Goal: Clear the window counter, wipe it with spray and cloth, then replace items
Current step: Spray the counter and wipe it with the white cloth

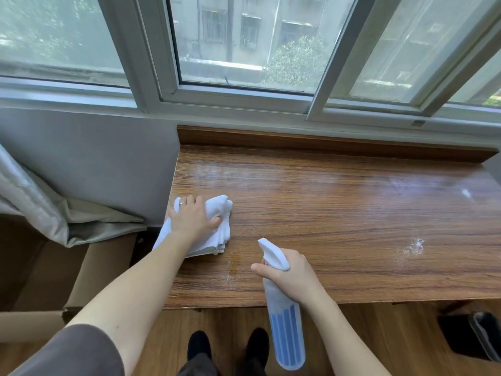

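The left hand [193, 216] grips a white cloth [217, 213] at the desk's [352, 226] left edge; the right hand [291, 275] holds a spray bottle [284, 321] over the front edge.

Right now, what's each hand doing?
Left hand: gripping the white cloth on the counter.
Right hand: closed around the spray bottle.

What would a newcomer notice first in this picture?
The left hand presses a white cloth on the left end of the wooden counter. The right hand holds a spray bottle over the near edge. White spray specks lie to the right.
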Action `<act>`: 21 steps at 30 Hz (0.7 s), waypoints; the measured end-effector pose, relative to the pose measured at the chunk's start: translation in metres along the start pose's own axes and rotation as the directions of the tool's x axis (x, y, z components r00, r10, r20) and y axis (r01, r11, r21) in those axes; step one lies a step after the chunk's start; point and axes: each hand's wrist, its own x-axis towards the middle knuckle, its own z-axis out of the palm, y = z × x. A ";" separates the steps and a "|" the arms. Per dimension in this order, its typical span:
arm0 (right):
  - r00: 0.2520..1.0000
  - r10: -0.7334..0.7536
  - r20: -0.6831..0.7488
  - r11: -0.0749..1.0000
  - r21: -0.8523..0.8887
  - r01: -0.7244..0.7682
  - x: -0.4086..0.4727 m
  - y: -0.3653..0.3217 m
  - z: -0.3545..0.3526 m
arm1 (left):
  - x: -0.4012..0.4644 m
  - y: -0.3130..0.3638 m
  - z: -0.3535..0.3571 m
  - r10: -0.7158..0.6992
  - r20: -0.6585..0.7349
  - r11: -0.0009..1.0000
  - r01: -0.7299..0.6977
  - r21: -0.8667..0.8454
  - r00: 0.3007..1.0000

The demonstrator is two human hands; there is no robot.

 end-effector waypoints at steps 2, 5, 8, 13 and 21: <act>0.999 -0.032 0.001 0.999 -0.029 0.032 0.004 -0.006 0.000 | 0.000 0.001 0.000 -0.009 -0.004 1.000 0.009 -0.004 1.000; 0.998 -0.054 -0.014 0.997 -0.052 0.053 0.009 -0.011 0.000 | -0.004 0.002 0.000 -0.007 0.007 1.000 0.007 0.007 1.000; 0.999 -0.037 -0.038 0.999 -0.039 0.035 0.012 -0.013 -0.001 | -0.021 0.002 0.005 0.015 -0.009 0.999 -0.015 0.028 1.000; 0.999 -0.031 -0.044 0.999 -0.026 0.030 0.018 -0.017 0.000 | -0.064 -0.005 0.022 0.059 -0.105 0.997 -0.054 0.050 0.993; 0.998 -0.037 -0.050 0.999 -0.030 0.035 0.021 -0.022 0.003 | -0.065 -0.005 0.031 0.120 -0.204 0.991 -0.104 0.085 0.972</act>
